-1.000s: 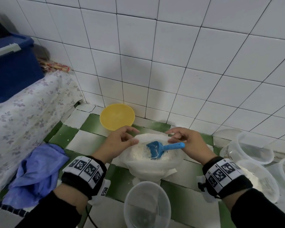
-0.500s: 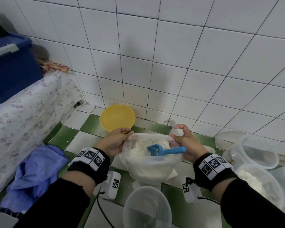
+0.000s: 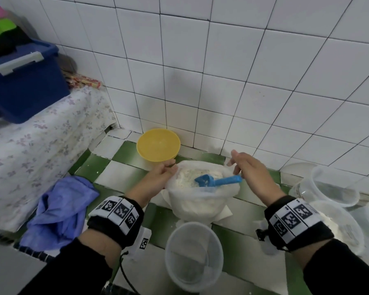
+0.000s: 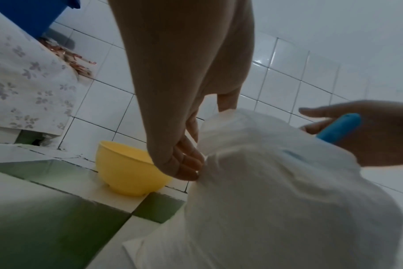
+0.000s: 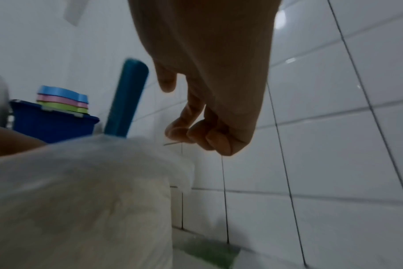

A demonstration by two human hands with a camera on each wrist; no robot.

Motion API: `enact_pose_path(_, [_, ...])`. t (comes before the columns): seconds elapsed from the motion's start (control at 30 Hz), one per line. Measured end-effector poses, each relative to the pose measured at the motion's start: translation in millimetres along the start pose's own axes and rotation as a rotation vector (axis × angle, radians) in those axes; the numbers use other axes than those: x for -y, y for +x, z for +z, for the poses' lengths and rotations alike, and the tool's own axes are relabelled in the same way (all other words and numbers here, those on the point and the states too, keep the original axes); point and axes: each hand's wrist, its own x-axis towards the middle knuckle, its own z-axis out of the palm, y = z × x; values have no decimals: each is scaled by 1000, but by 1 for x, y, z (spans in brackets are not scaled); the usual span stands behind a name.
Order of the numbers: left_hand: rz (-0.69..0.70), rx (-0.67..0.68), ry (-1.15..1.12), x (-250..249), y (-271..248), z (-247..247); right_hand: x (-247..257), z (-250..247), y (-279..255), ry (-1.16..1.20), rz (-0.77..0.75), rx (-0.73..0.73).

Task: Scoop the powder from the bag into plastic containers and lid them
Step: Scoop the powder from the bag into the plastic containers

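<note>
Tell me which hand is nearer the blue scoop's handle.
Right. The right hand hovers just beside the blue scoop handle's end; the left hand pinches the bag rim on the opposite side.

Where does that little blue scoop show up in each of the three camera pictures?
Head: the blue scoop lies in the open bag, centre, handle pointing right.
Left wrist: only its handle shows, right edge, above the bag.
Right wrist: its handle stands up left of centre.
Shared landmark: the white powder bag itself.
</note>
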Motion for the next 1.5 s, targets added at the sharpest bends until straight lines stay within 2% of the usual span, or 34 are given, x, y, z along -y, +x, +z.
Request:
enact_pose_path(0.1, [8,28,66,7,-13,3,14,1,-12,-352,-49,122])
enact_pose_path(0.2, [26,44,78,11,-26,8,21,11,-19,-594,-49,155])
enact_pose_path(0.4, [50,63,120,18,-40,13,31,25,-33,-634,-137,178])
enact_pose_path(0.6, [77,70,112,20,-42,15,45,9,-47,-677,-282,89])
enact_pose_path(0.73, [77,69,154,22,-40,13,55,-9,-48,-785,-376,25])
enact_pose_path(0.87, [86,77,188,23,-39,14,51,-13,-45,-884,-333,95])
enact_pose_path(1.07, [100,73,206,26,-38,15,38,0,-42,-800,-248,184])
enact_pose_path(1.33, [126,76,204,29,-37,19,12,24,-36,-429,-14,140])
enact_pose_path(1.5, [127,76,186,30,-38,20,9,30,-38,-347,57,109])
